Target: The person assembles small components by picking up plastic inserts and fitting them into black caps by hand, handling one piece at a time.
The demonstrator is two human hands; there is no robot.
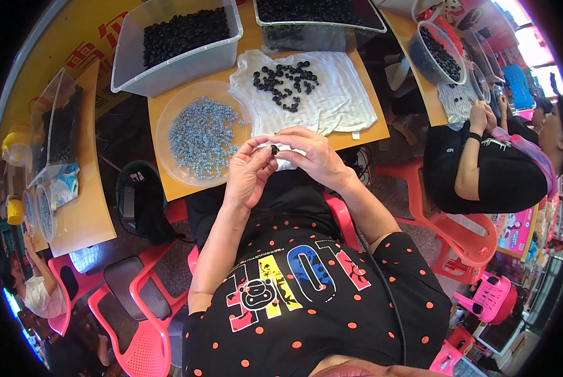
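Note:
In front of my chest, above the near edge of the table, both hands meet at a small black round part (274, 151). My left hand (251, 171) pinches it between thumb and fingertips. My right hand (318, 157) is closed at the same part, its thumb and index finger reaching it from the right; the fingers partly cover the piece. Just beyond them, a white cloth (341, 94) carries loose black round parts (287, 81). Left of the cloth stands a round clear tray (162, 141) of small bluish coil-shaped pieces (203, 135).
Two clear bins, left (162, 80) and right (306, 39), hold many black parts at the table's far side. Another person (488, 166) works at a table on the right. Pink chairs (146, 339) and a side table (90, 207) with containers stand left.

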